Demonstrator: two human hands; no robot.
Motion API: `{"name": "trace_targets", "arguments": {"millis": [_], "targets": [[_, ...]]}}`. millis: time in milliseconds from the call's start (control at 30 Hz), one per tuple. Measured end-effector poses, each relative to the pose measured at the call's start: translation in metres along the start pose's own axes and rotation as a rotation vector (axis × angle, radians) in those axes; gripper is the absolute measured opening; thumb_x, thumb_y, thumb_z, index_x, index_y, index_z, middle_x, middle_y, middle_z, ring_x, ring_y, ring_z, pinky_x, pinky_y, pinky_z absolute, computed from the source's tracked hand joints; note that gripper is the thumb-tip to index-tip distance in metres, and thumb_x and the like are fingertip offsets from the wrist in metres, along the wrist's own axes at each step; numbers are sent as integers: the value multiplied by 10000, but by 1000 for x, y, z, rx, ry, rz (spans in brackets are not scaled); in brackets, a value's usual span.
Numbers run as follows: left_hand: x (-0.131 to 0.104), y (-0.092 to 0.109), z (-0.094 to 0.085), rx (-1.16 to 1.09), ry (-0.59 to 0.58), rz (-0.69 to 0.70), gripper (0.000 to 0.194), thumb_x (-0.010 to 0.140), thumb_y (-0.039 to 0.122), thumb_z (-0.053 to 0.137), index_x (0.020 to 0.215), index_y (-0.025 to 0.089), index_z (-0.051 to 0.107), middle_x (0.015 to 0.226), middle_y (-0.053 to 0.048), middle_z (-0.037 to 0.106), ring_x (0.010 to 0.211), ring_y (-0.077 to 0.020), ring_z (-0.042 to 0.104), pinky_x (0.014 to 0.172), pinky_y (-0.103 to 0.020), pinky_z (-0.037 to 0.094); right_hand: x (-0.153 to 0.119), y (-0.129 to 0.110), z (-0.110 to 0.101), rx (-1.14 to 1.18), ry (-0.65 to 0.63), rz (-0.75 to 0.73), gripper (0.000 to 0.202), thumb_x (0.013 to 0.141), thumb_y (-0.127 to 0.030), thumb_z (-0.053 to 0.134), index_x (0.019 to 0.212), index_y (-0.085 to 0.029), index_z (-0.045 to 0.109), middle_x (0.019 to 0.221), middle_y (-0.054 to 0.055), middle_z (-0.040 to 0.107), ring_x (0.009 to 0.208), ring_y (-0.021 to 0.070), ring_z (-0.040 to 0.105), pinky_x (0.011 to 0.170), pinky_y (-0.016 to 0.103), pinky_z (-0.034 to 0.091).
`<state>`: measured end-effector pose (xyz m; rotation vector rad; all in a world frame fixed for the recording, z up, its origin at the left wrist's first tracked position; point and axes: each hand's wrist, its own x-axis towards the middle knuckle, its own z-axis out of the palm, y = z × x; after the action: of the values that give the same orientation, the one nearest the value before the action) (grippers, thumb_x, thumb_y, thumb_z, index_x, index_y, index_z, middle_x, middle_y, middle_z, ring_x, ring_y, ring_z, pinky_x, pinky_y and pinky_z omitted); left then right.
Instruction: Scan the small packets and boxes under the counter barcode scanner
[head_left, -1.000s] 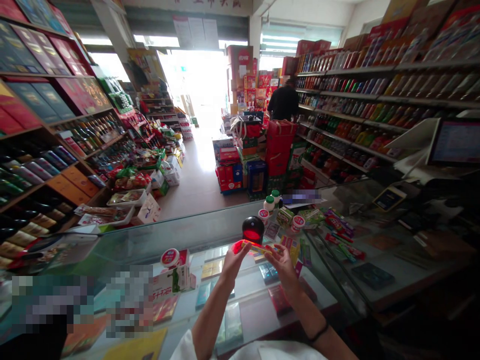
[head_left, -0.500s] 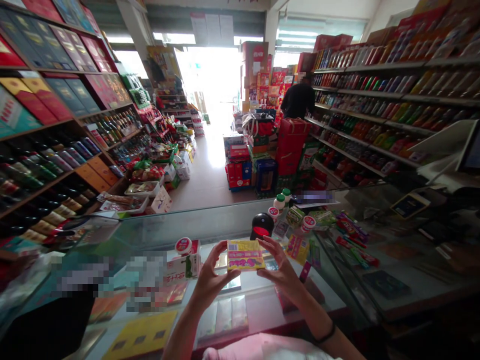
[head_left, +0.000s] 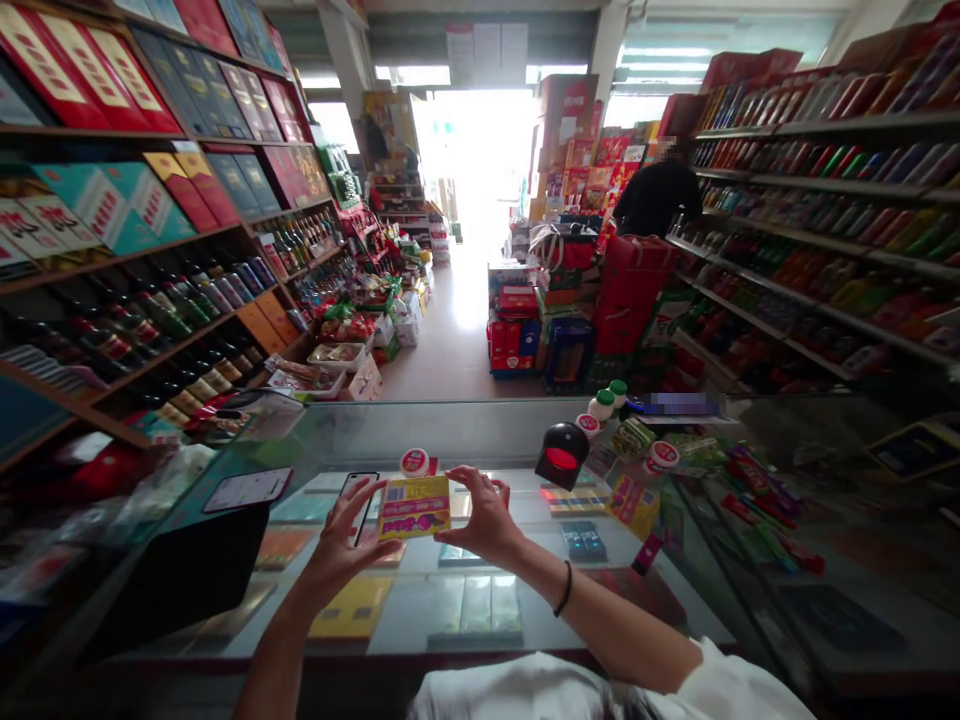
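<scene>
- Two-handed hold now: the left hand [head_left: 349, 540] grips one end of the yellow box [head_left: 414, 508], the right hand [head_left: 484, 515] the other!
- Up it hovers over the table [head_left: 480, 432], between near and far edges, left of the black scanner [head_left: 562, 455].
- Any next move, seemingly, calls for both grips turning together.

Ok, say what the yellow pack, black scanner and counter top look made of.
Yellow pack: probably printed card, by its flat face and straight edges; finish unclear. Black scanner: likely hard plastic, slightly glossy, by its smooth rounded shell. Counter top: apparently clear, smooth glass, since packs below show through.
</scene>
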<state>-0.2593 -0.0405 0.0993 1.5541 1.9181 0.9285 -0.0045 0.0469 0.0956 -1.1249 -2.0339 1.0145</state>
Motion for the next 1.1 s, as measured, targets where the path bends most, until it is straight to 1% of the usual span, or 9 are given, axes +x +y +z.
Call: {"name": "trace_targets", "arguments": {"millis": [100, 200, 333, 400, 533, 633, 867, 1000, 1100], "targets": [[-2, -3, -5, -36, -26, -32, 795, 752, 591, 756, 1464, 363, 485, 1658, -90, 277, 1510, -378, 299, 968, -469, 563, 7, 1, 16, -39, -7, -19, 843, 611, -418, 883, 1345, -319, 481, 1378, 50, 629, 1296, 284, 551, 1115, 486, 240], [0, -7, -3, -29, -20, -35, 773, 767, 581, 746, 1466, 374, 490, 1668, -88, 265, 1542, -395, 209, 984, -498, 553, 11, 4, 23, -84, -14, -11, 891, 635, -417, 873, 1408, -323, 439, 1415, 66, 610, 1341, 298, 509, 1119, 499, 232], [6, -24, 3, -10, -44, -63, 779, 765, 595, 735, 1472, 373, 494, 1670, -96, 255, 1526, -412, 245, 1034, -550, 512, 13, 8, 27, -92, -21, 11, 944, 645, -402, 883, 1452, -339, 396, 1436, 52, 603, 1374, 298, 479, 1128, 514, 226], [8, -31, 5, 20, -59, -62, 798, 780, 594, 719, 1499, 368, 457, 1680, -98, 229, 1538, -404, 215, 1074, -564, 474, 13, 10, 28, -100, -26, 11, 981, 640, -408, 891, 1473, -349, 377, 1448, 53, 593, 1406, 301, 448, 1133, 512, 228], [4, -29, 8, 140, -2, -22, 929, 780, 623, 710, 1575, 363, 305, 1703, -102, 162, 1557, -406, 141, 1131, -604, 396, 10, 13, 24, -167, -26, -13, 1130, 615, -439, 908, 1552, -368, 280, 1546, 76, 495, 1493, 321, 333, 1145, 503, 239], [-1, -13, 17, 264, 84, 64, 986, 764, 612, 738, 1591, 379, 253, 1705, -80, 163, 1559, -414, 122, 1178, -607, 329, 5, 17, 14, -231, -9, -18, 1214, 599, -453, 918, 1586, -372, 216, 1604, 83, 415, 1514, 329, 298, 1150, 496, 247], [-1, 47, 54, 432, 118, 323, 1098, 719, 474, 831, 1605, 396, 186, 1718, -58, 114, 1559, -419, 116, 1242, -593, 201, -21, 33, -30, -313, 66, -10, 1202, 655, -427, 886, 1609, -372, 157, 1641, 78, 346, 1526, 345, 268, 1166, 497, 218], [1, 85, 83, 439, -3, 418, 1013, 788, 382, 780, 1607, 388, 184, 1719, -56, 111, 1565, -399, 107, 1243, -590, 193, -44, 57, -58, -365, 190, 17, 1089, 729, -413, 836, 1602, -375, 186, 1636, 66, 359, 1508, 348, 309, 1160, 508, 218], [6, 105, 113, 406, -96, 475, 1023, 771, 368, 795, 1605, 378, 203, 1716, -68, 125, 1565, -404, 103, 1237, -586, 215, -67, 82, -79, -395, 295, 51, 996, 781, -437, 794, 1595, -371, 224, 1629, 70, 374, 1492, 359, 338, 1161, 518, 210]]}}
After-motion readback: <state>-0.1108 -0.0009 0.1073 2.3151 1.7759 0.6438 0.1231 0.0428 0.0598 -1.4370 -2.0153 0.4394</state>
